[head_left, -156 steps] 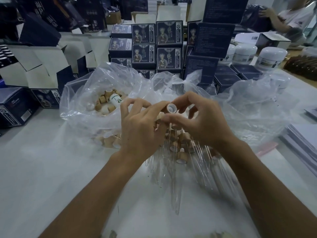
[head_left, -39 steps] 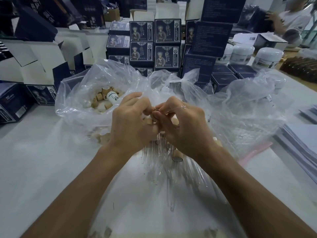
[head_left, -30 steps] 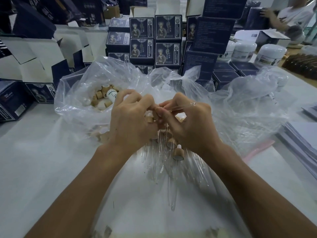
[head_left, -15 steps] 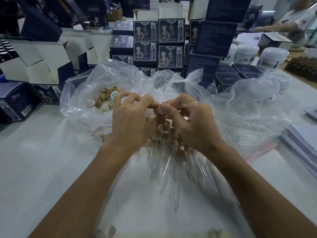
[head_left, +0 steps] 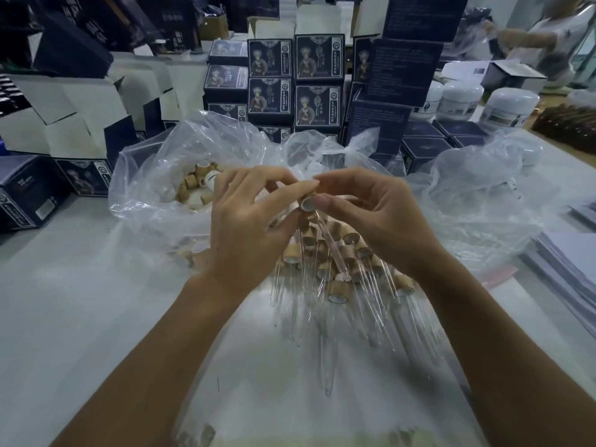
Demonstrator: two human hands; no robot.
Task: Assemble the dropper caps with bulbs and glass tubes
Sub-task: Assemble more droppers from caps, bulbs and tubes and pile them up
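Observation:
My left hand [head_left: 245, 227] and my right hand [head_left: 371, 217] meet at the table's middle, fingertips pinched on one tan dropper cap [head_left: 308, 203], its white-lined opening facing me. A thin glass tube [head_left: 329, 240] runs from the cap down and toward me; my right thumb and forefinger are at its top. Below my hands lies a pile of assembled droppers [head_left: 335, 269], tan caps with glass tubes fanning toward me. Loose tan caps [head_left: 193, 185] sit inside a clear plastic bag [head_left: 151, 182] at the left.
Crumpled clear plastic [head_left: 483, 188] spreads to the right. Stacked dark printed boxes [head_left: 293, 79] and white jars [head_left: 509, 108] line the back. Open white cartons [head_left: 64, 117] stand at the left, a paper stack [head_left: 567, 269] at the right. A person [head_left: 545, 37] sits far right.
Earlier my hands held a cap with a white bulb end. Now the cap's open end faces me and a glass tube hangs from it. My hands rose slightly.

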